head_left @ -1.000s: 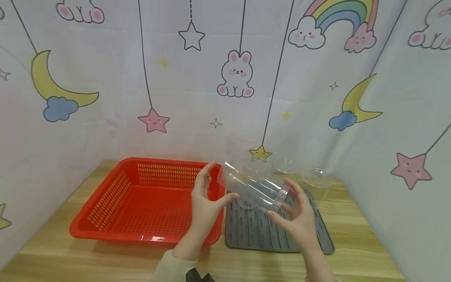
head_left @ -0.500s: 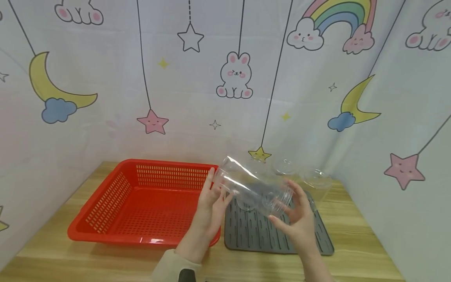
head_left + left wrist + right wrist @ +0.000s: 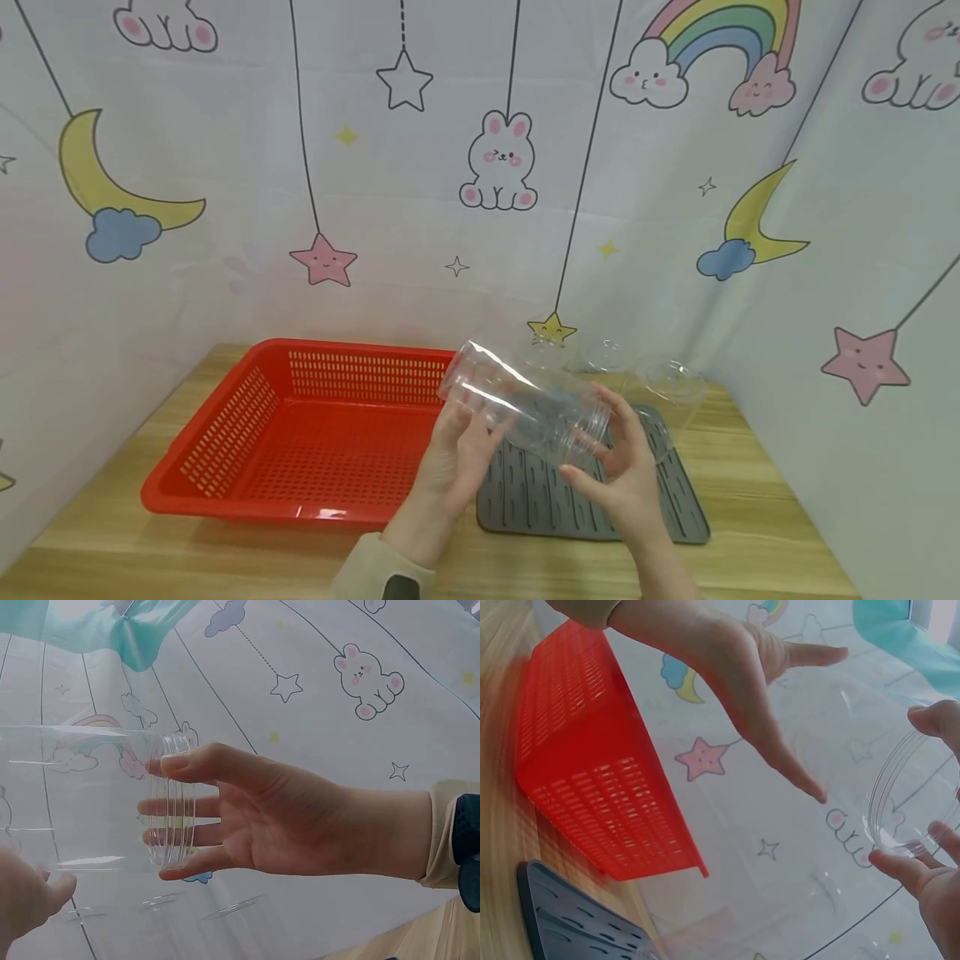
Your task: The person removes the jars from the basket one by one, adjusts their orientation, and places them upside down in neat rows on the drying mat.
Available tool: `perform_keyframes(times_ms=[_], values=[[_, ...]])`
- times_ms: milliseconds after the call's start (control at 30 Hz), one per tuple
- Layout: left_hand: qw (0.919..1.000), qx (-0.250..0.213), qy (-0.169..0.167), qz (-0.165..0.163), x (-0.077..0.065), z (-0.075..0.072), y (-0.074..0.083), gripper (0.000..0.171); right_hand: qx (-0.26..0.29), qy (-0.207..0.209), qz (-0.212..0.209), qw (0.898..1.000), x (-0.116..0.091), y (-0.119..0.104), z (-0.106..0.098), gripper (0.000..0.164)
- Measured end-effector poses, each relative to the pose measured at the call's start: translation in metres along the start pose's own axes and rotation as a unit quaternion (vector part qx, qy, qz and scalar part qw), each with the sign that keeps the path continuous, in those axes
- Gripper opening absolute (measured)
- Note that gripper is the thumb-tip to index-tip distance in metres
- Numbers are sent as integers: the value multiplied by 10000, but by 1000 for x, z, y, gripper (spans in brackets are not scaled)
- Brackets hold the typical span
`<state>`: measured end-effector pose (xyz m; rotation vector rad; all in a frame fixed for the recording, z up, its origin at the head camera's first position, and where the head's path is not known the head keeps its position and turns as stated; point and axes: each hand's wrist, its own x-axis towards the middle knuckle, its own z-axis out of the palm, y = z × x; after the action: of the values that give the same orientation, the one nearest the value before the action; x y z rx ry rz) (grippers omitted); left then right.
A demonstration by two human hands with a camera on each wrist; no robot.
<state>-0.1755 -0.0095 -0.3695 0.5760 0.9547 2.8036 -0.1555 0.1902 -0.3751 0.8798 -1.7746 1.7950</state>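
A clear, empty plastic jar (image 3: 517,404) with a threaded neck is held tilted in the air above the mat. My right hand (image 3: 622,479) grips the neck end, thumb and fingers spread round the threads, as the left wrist view of the right hand (image 3: 240,814) shows. At the closed end, my left hand (image 3: 457,462) supports the jar from below. In the right wrist view the left hand (image 3: 742,682) has straight fingers lying along the jar's side. The threaded neck (image 3: 911,795) faces the right palm there.
On the left stands a red plastic basket (image 3: 300,512) with slotted walls. A grey ribbed drying mat (image 3: 540,508) lies right of it on the wooden table (image 3: 757,508). Three clear jars stand behind the hands, the nearest jar (image 3: 678,408) at the right. A patterned curtain (image 3: 420,208) hangs behind.
The jar has shifted slightly left and turned in the hands. My left hand has gone from holding the jar's end with thumb in front to supporting it from underneath. The right hand stays at the neck.
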Motion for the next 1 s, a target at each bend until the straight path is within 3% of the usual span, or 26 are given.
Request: perform_keyframes(times_ms=[300, 667, 867, 1000], values=[[9997, -50, 251, -19, 2, 1, -4, 78, -50, -192, 105, 9997, 1, 1, -6, 90], [9982, -109, 563, 171, 2, 5, -15, 62, -517, -454, 619, 9957, 2, 1, -23, 91], [9962, 94, 852, 137, 3, 13, -21, 66, -603, -642, 709, 9936, 3, 0, -40, 89], [9957, 249, 866, 238, 5, 20, -27, 72, -324, -726, 564, 9952, 3, 2, -54, 87]])
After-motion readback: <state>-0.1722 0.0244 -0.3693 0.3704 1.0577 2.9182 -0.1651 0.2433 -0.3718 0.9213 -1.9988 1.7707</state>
